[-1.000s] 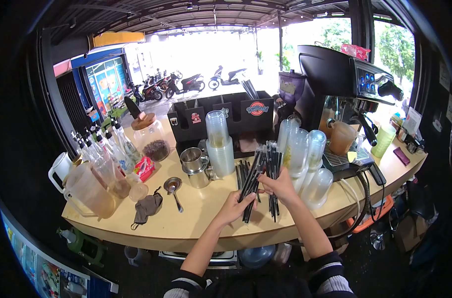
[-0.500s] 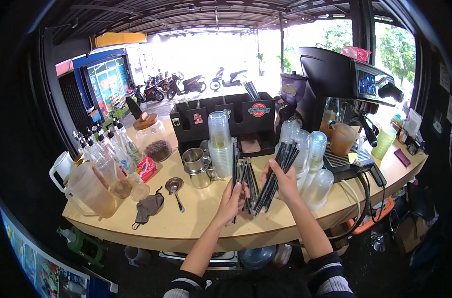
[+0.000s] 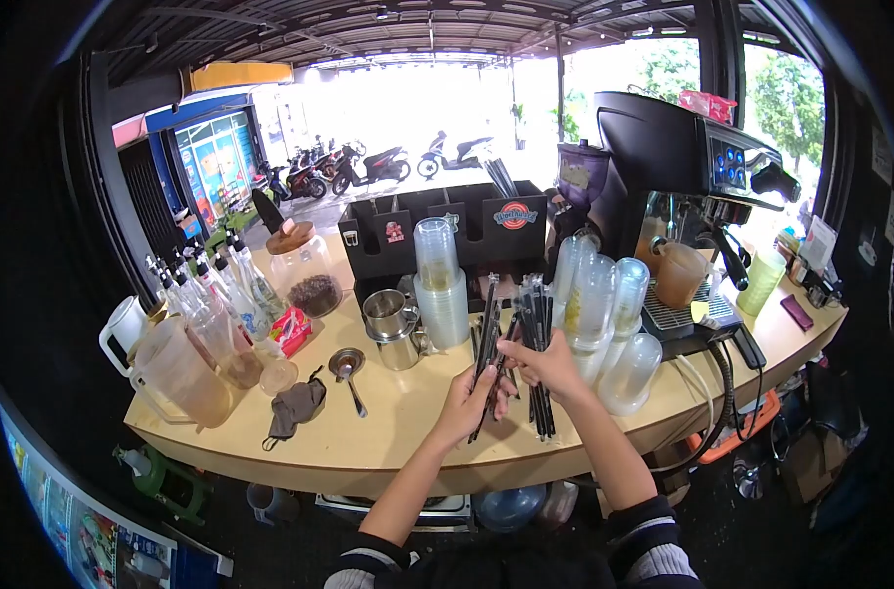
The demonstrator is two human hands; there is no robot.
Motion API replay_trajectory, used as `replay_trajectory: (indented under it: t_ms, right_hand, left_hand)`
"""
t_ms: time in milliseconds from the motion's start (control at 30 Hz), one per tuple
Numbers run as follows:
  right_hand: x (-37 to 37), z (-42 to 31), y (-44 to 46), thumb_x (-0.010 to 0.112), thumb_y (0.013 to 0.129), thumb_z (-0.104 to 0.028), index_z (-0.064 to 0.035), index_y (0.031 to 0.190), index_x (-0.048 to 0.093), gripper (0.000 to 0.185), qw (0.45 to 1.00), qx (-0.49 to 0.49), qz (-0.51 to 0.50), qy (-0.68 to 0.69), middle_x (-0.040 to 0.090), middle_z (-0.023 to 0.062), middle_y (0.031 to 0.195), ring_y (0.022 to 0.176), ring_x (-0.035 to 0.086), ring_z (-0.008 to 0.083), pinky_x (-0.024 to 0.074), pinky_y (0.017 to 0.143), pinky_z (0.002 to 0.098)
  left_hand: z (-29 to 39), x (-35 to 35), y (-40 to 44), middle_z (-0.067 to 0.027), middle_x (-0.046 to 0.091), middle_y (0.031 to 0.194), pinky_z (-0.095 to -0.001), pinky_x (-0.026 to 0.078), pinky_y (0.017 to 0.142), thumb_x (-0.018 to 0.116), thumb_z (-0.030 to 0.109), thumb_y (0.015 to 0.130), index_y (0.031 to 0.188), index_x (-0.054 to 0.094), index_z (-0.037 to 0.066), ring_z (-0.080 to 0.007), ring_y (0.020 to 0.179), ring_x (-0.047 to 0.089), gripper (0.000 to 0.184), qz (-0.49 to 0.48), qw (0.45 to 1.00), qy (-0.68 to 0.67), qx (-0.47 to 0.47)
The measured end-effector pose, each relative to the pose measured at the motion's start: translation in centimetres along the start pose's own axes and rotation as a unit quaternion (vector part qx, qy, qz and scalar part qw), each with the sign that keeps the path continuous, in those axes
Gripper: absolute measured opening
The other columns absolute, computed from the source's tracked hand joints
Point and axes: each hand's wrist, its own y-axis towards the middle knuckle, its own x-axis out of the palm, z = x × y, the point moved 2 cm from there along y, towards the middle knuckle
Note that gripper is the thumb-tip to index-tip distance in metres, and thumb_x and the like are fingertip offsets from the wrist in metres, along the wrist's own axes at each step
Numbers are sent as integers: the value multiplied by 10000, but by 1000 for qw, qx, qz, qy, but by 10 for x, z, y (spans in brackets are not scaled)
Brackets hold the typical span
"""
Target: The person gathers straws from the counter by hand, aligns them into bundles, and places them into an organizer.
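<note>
My left hand (image 3: 471, 401) is closed around a bunch of black straws (image 3: 489, 319) in clear wrappers, leaning slightly to the right. Beside it, my right hand (image 3: 553, 368) grips a thicker bunch of wrapped black straws (image 3: 536, 309), held nearly upright. The hands almost meet, and the fingertips of the right one reach toward the left bunch. Behind the straws stands a stack of clear plastic cups (image 3: 441, 309). More upturned cups (image 3: 592, 299) are just beyond my right hand. Some straws between the hands are partly hidden by fingers.
A black organizer box (image 3: 388, 250) spans the back of the wooden counter (image 3: 368, 447). Metal pitchers (image 3: 396, 348), a spoon on a small dish (image 3: 348, 365) and a dark cloth pouch (image 3: 296, 407) lie leftward. Syrup bottles (image 3: 221, 304) crowd the left; an espresso machine (image 3: 663, 147) occupies the right.
My right hand has shifted left and turned its straws from a slant to nearly upright. The straws in my left hand now lean right, and the hands are closer together.
</note>
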Motion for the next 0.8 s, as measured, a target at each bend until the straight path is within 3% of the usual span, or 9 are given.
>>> replay_trajectory:
  t_ms: [100,333,633,700,800]
  right_hand:
    - [-2,-3,1,687,724,-124,-26,789,508,215,1000,8,6,25,542,53,568,354,364,31,251,324,181]
    - [-5,-5,-2,698,716,-148,-36,802,510,235,997,11,-30,68,542,54,549,357,384,27,265,325,181]
    - [-2,-12,-7,660,751,-112,-34,810,456,226,998,11,-36,58,489,22,534,356,389,48,327,337,181]
    - [0,-14,-9,661,750,-114,-33,814,456,229,998,9,-33,58,490,23,537,356,389,48,335,342,180]
    - [0,-13,-9,664,748,-116,-32,821,456,236,998,0,-29,51,491,23,543,359,388,48,338,347,179]
  left_hand:
    - [0,0,-1,-98,579,807,-213,449,495,350,310,927,1157,444,-28,-99,562,532,419,-20,999,-9,-26]
    - [0,0,-2,-104,585,805,-219,445,470,352,313,927,1139,456,-43,-100,517,523,427,-34,998,-37,-43]
    - [-3,0,-5,-41,550,689,-186,351,447,306,367,931,1091,494,-17,-39,438,369,456,-67,996,-51,-40]
    - [-3,1,-4,-55,525,605,-194,310,394,326,405,916,1032,501,-3,-43,385,329,460,-43,996,-69,-41]
    - [-3,-1,-5,-24,509,645,-186,327,443,301,399,925,1085,496,-14,-36,439,329,484,-65,994,-68,-47]
